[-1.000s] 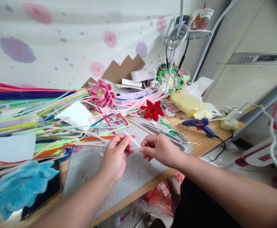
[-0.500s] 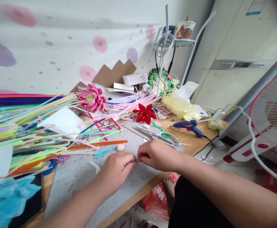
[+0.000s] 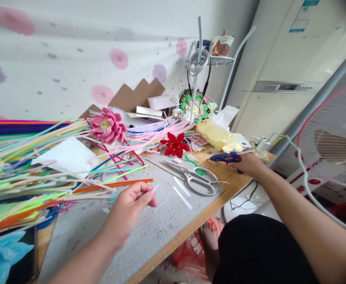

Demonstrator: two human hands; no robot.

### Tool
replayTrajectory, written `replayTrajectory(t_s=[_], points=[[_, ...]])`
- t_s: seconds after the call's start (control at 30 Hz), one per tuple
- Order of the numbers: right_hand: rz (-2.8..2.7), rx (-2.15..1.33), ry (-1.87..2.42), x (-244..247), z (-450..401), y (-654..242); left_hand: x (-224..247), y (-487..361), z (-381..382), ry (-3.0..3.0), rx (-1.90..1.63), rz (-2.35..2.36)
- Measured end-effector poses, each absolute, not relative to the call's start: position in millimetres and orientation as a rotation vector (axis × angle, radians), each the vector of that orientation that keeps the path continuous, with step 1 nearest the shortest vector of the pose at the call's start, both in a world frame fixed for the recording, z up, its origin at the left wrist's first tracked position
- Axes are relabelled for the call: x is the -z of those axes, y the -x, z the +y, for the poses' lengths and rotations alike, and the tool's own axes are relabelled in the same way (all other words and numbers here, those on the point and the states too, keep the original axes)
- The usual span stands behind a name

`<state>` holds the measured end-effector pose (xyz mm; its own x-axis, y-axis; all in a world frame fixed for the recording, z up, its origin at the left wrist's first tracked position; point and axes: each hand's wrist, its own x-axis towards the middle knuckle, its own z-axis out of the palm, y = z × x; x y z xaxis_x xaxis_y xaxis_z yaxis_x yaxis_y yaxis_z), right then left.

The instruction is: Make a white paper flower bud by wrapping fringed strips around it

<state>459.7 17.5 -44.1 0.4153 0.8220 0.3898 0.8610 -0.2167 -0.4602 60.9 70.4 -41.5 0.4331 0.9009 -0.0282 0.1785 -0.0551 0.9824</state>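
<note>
The left hand (image 3: pixel 131 203) pinches a pale piece (image 3: pixel 155 188), fingers narrow, above the mat (image 3: pixel 149 236), presumably to steady it. The right hand (image 3: pixel 248 162) covers the rear of the glue gun (image 3: pixel 222 157) by the surface (image 3: pixel 234 177) edge (how tightly its fingers close, I cannot tell). The scissors (image 3: pixel 184 169) lie near white strips (image 3: pixel 182 197), probably for easy reach.

Left hand (image 3: pixel 139 199) held low over counter, thumb and fingertips pinched. Right arm (image 3: pixel 291 201) stretched out forward and to the right, right hand (image 3: pixel 247 163) palm-down, fingers curled. Hands held well apart.
</note>
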Motion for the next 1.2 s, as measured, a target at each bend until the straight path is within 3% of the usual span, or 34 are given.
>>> replayTrajectory(t_s=[0.17, 0.4, 0.8, 1.2], points=[[-1.271, -0.193, 2.052, 36.3, 29.9, -425.8, 36.2, -61.1, 69.9, -1.409, -0.866, 0.968], [-1.425, -0.796, 1.369, 15.4, 10.2, -308.8, 31.8, -59.9, 67.8, -1.265, -1.086, 1.044], [-1.875, -0.458, 1.350, 9.9, 19.1, -272.4, 28.3, -56.5, 65.1, -1.240, -1.164, 1.053], [-1.911, -0.309, 1.385, 13.5, 12.8, -271.8, 29.4, -56.3, 60.7, -1.353, -1.148, 1.043]])
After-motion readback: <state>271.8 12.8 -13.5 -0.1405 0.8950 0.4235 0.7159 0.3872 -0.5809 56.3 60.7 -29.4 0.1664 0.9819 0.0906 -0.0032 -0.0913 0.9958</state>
